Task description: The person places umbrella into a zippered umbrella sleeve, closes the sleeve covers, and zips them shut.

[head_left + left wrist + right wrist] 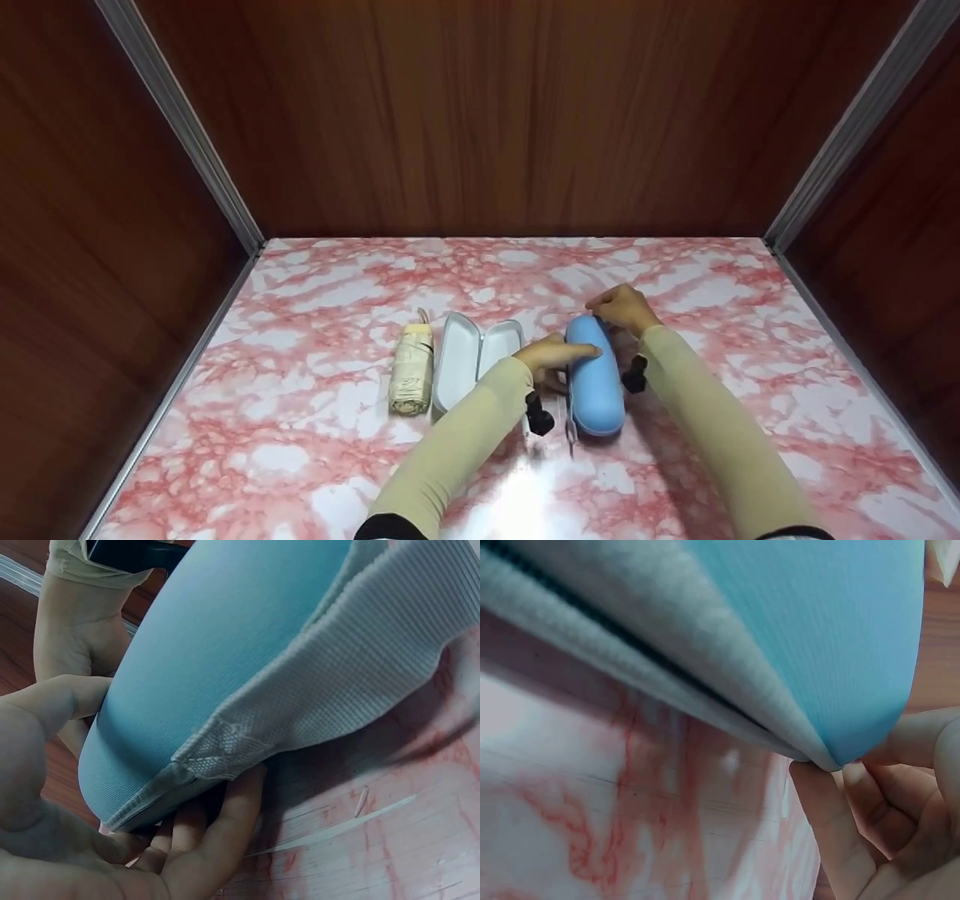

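Just right of the white hinged case (457, 361), the left hand (551, 354) grips the blue fabric-covered case (598, 394) and the right hand (626, 307) pinches its far tip. Should the left grip slacken, a tug could twist it.

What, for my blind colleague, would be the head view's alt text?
A person's left hand grips an oblong blue case; the right hand pinches its far end. Left of it, on a pink marbled tabletop, lie an open, white-lined case and a furled beige umbrella.
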Action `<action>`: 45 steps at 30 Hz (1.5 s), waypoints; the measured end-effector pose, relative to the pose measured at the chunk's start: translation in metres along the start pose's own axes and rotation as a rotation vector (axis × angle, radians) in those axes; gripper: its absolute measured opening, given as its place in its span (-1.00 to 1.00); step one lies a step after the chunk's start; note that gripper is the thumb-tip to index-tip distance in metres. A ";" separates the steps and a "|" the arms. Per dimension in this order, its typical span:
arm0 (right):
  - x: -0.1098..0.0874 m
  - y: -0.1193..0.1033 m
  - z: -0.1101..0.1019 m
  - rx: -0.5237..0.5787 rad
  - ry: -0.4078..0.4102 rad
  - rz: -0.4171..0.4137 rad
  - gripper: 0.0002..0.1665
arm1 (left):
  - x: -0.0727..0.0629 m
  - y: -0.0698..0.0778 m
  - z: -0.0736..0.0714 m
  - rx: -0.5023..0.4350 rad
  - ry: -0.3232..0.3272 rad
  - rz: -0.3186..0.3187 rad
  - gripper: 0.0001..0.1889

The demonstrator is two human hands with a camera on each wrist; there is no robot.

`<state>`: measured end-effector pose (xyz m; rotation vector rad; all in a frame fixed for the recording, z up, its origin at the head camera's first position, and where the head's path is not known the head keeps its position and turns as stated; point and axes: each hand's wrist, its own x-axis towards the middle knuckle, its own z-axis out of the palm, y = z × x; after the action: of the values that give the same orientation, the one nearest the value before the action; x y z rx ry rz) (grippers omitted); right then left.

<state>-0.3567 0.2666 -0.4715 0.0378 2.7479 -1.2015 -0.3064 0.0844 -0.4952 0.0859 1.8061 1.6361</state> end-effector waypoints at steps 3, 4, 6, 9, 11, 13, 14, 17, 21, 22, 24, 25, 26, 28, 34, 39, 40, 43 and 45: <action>-0.002 0.002 -0.001 0.055 -0.012 0.001 -0.62 | -0.001 0.001 0.000 0.016 -0.006 0.000 -0.35; -0.003 0.003 -0.002 0.072 -0.014 0.000 -0.61 | -0.001 0.001 -0.001 0.019 -0.010 0.001 -0.36; -0.005 0.006 -0.002 0.105 -0.017 -0.003 -0.60 | -0.001 0.001 -0.001 0.018 -0.022 0.007 -0.38; -0.007 0.009 -0.003 0.143 -0.018 -0.003 -0.61 | -0.001 0.001 -0.001 0.002 -0.021 0.004 -0.38; -0.008 0.012 -0.004 0.183 -0.026 0.009 -0.60 | -0.001 0.001 -0.001 -0.007 -0.014 0.000 -0.37; -0.008 0.015 -0.004 0.237 -0.044 0.026 -0.59 | -0.002 0.000 -0.001 -0.017 -0.014 -0.002 -0.36; -0.007 0.017 -0.004 0.257 -0.057 0.030 -0.58 | -0.002 0.000 -0.001 -0.023 -0.015 -0.003 -0.36; -0.006 0.023 -0.004 0.322 -0.102 0.056 -0.54 | -0.001 0.000 -0.001 -0.037 -0.026 0.000 -0.36; -0.003 0.031 -0.005 0.353 -0.173 0.054 -0.53 | 0.000 0.000 -0.001 -0.046 -0.021 -0.001 -0.33; -0.004 0.032 -0.006 0.367 -0.192 0.053 -0.54 | -0.001 0.000 -0.001 -0.044 -0.019 -0.001 -0.32; -0.005 0.037 -0.008 0.370 -0.231 0.021 -0.54 | -0.001 0.000 0.000 -0.037 -0.010 -0.002 -0.26; -0.006 0.039 -0.009 0.374 -0.254 0.004 -0.54 | -0.001 0.000 0.000 -0.037 -0.008 -0.002 -0.24; -0.006 0.041 -0.009 0.379 -0.271 -0.005 -0.54 | -0.001 0.000 0.000 -0.034 -0.006 -0.001 -0.22; -0.009 0.044 -0.011 0.382 -0.299 -0.025 -0.53 | -0.002 -0.001 0.001 -0.024 0.001 0.001 -0.20; -0.017 0.048 -0.014 0.296 -0.292 -0.086 -0.53 | -0.001 -0.002 0.001 -0.015 -0.011 0.026 -0.24; -0.025 0.050 -0.016 0.148 -0.236 -0.147 -0.58 | -0.001 -0.003 0.001 -0.024 -0.005 0.017 -0.25; -0.026 0.051 -0.016 0.131 -0.227 -0.152 -0.59 | -0.001 -0.003 0.001 -0.023 -0.006 0.016 -0.24; -0.028 0.054 -0.015 0.114 -0.215 -0.158 -0.61 | 0.000 -0.002 0.001 -0.029 -0.011 0.021 -0.28; -0.028 0.056 -0.013 0.113 -0.207 -0.163 -0.63 | 0.000 -0.002 0.001 -0.025 -0.011 0.024 -0.31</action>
<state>-0.3263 0.3153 -0.4995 -0.2877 2.5422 -1.3172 -0.3047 0.0848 -0.4972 0.1058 1.7820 1.6720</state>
